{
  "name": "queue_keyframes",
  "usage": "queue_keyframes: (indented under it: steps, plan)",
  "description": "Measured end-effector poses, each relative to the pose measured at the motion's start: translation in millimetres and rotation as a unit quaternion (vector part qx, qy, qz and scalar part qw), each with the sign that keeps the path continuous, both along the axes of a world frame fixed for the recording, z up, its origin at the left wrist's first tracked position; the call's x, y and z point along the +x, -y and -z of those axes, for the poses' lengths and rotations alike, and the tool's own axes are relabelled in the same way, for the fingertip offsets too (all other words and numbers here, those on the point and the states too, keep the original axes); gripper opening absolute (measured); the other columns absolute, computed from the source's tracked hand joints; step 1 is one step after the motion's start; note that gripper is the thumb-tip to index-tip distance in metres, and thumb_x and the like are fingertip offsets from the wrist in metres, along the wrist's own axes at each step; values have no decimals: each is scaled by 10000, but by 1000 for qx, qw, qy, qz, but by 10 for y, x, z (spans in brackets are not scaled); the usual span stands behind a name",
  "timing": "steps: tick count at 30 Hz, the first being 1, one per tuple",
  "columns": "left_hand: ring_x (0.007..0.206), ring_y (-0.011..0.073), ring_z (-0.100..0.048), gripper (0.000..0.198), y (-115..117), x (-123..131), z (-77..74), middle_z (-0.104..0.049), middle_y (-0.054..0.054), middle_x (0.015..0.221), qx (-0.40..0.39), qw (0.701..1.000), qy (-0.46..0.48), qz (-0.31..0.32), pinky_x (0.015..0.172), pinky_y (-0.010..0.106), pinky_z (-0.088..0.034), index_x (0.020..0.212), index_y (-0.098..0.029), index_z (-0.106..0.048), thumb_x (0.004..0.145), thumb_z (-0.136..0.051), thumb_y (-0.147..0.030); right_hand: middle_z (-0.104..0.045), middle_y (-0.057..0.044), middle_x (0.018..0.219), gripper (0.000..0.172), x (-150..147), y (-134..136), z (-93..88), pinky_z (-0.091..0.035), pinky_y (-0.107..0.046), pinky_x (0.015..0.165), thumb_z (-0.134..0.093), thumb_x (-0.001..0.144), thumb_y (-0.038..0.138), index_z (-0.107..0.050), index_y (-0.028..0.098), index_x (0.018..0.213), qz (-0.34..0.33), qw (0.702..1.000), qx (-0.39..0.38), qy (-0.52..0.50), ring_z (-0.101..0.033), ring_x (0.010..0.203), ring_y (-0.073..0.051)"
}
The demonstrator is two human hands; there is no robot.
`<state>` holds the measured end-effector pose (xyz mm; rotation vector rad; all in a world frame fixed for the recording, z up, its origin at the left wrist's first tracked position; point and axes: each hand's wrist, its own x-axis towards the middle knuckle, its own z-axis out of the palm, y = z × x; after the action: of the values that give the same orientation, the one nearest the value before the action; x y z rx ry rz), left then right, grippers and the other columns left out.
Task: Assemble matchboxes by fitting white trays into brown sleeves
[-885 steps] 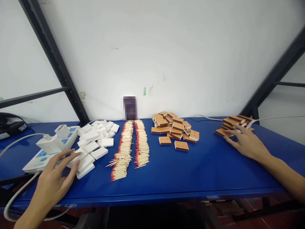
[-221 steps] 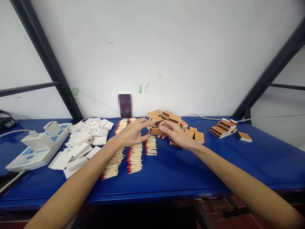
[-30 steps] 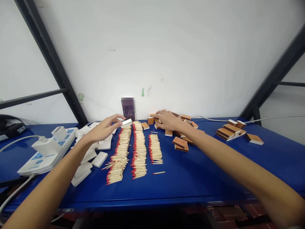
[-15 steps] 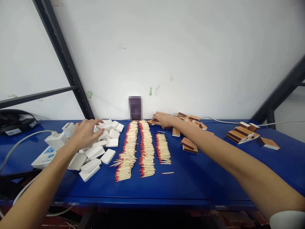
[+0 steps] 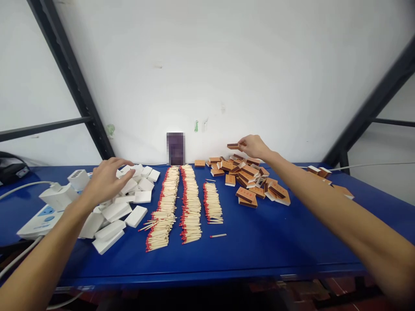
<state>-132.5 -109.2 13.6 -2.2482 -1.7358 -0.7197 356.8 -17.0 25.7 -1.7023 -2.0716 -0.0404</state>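
My right hand (image 5: 254, 147) pinches a brown matchbox sleeve (image 5: 232, 146) by its end, raised above a heap of matchbox sleeves (image 5: 248, 170). Over on the left, my left hand (image 5: 108, 177) hovers with its fingers apart, holding nothing, beside a pile of white matchbox trays (image 5: 116, 211). Between the hands, red-tipped matches lie in a left row (image 5: 165, 203), a middle row (image 5: 190, 198) and a shorter right row (image 5: 213, 203). A single match (image 5: 218, 236) lies in front of the short row. One sleeve (image 5: 199, 163) lies alone near the wall.
A white power strip (image 5: 42, 220) with chargers (image 5: 58, 196) stands at the left, cables trailing from it. More matchboxes (image 5: 324, 172) lie at the far right. A blurred dark panel (image 5: 176, 149) leans by the wall. Black metal posts (image 5: 71, 73) flank the blue table (image 5: 259, 246).
My right hand has risen and moved right, lifting a matchbox sleeve above the heap. A sleeve now lies alone by the wall. My left hand has hardly moved over the trays; the view has shifted right.
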Motion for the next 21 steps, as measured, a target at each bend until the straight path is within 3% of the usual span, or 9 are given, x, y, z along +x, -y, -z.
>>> queue_keyframes:
  steps: [2, 5, 8, 12, 16, 19, 21]
  plan:
    - [1105, 311, -560, 397, 31, 200, -48, -644, 93, 1137, 36, 998, 12, 46, 992, 479, -404, 1042, -231, -645, 895, -416, -520, -731, -170, 903, 255, 99, 20, 90, -455, -369, 725, -536, 827, 232, -747, 108, 898, 32, 999, -4, 10, -648, 849, -279]
    - [1047, 265, -581, 356, 93, 708, -113, -669, 80, 1087, 56, 989, 15, 136, 967, 431, -423, 1017, -203, -648, 914, -421, -456, -737, -160, 954, 251, 112, 46, 205, -484, -377, 781, -585, 803, 234, -749, 122, 957, 37, 998, -31, 31, -662, 918, -296]
    - [1065, 260, -578, 337, 68, 1320, -120, -686, 76, 1081, -35, 966, -97, 238, 956, 436, -422, 1040, -201, -661, 938, -377, -351, -733, -137, 1076, 324, 96, 108, 187, -499, -380, 866, -581, 793, 233, -734, 142, 1064, 5, 997, -68, 40, -660, 1004, -291]
    - [1154, 263, -559, 373, -209, 1938, -22, -667, 77, 1206, -108, 941, -184, 262, 954, 421, -429, 1104, -220, -670, 914, -349, -226, -620, -117, 1340, 519, 263, 322, -3, -512, -396, 929, -535, 812, 266, -605, 169, 1317, -32, 994, -97, 34, -623, 1138, -292]
    - [1050, 235, -630, 355, -538, 2254, 111, -710, 65, 1137, -159, 922, -218, 278, 905, 353, -462, 1039, -215, -708, 876, -393, -203, -608, -124, 1348, 475, 461, 806, -25, -495, -438, 968, -463, 857, 258, -603, 164, 1302, -16, 997, -60, 47, -595, 1182, -306]
    - [959, 226, -659, 337, -691, 2377, 194, -734, 75, 1048, -183, 914, -231, 278, 867, 334, -476, 960, -195, -724, 871, -400, -222, -681, -117, 1198, 390, 365, 1318, 228, -499, -420, 925, -416, 923, 299, -633, 184, 1226, -39, 996, 23, 71, -635, 1081, -270]
    - [943, 217, -664, 325, -747, 2416, 236, -740, 71, 1026, -193, 911, -236, 277, 867, 320, -474, 954, -199, -725, 865, -415, -233, -718, -110, 1039, 343, 206, 1615, 475, -511, -375, 835, -420, 949, 315, -653, 200, 1172, -100, 984, 88, 118, -663, 953, -242]
